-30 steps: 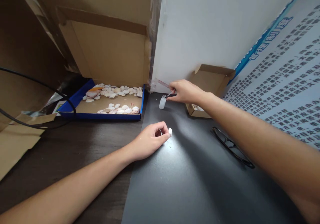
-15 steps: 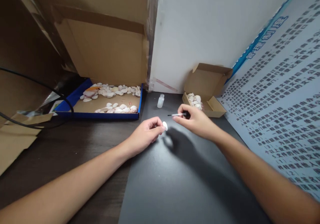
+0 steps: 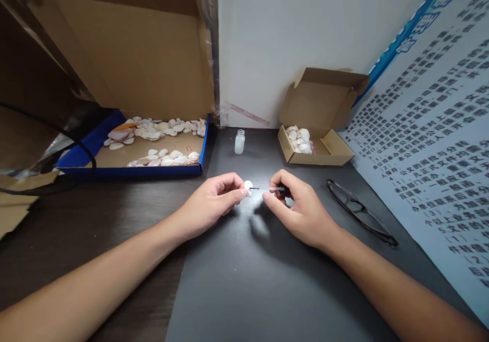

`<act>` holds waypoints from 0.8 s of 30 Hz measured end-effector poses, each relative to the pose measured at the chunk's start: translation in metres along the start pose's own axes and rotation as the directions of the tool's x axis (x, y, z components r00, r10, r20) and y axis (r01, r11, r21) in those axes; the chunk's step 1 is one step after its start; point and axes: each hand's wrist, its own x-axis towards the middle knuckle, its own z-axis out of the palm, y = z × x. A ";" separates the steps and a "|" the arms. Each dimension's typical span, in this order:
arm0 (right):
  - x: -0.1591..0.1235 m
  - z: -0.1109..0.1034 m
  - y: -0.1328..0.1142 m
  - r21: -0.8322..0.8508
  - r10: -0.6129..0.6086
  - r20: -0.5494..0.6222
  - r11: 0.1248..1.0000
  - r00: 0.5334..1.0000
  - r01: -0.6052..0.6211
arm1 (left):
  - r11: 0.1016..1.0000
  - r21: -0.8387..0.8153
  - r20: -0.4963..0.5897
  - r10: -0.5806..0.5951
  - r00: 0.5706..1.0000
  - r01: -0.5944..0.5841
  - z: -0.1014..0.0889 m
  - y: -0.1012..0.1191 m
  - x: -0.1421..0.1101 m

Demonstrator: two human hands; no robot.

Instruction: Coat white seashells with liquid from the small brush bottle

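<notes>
Between thumb and forefinger, my left hand (image 3: 214, 199) pinches a small white seashell (image 3: 248, 185) above the dark grey mat. My right hand (image 3: 300, 204) grips the black cap of a small brush (image 3: 265, 189), its thin stem pointing left. The brush's dark tip is at the shell and appears to touch it. Behind both hands, a small uncapped glass bottle (image 3: 239, 143) with whitish contents stands upright on the mat.
A blue-edged cardboard box (image 3: 130, 170) with many seashells lies open at left. A smaller open carton (image 3: 317, 159) holding shells stands at back right. Black-framed glasses (image 3: 361, 212) lie right of my right hand. A black cable (image 3: 86, 148) hangs at left.
My right hand has drawn the brush away from the bottle and brought it toward me to the shell. My left hand keeps its hold on the shell. The view has shifted somewhat.
</notes>
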 end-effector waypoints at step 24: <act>-0.004 -0.001 0.000 -0.105 -0.139 -0.063 0.986 0.988 0.132 | 0.998 -0.062 -0.012 0.007 1.000 -0.008 0.001 0.003 -0.002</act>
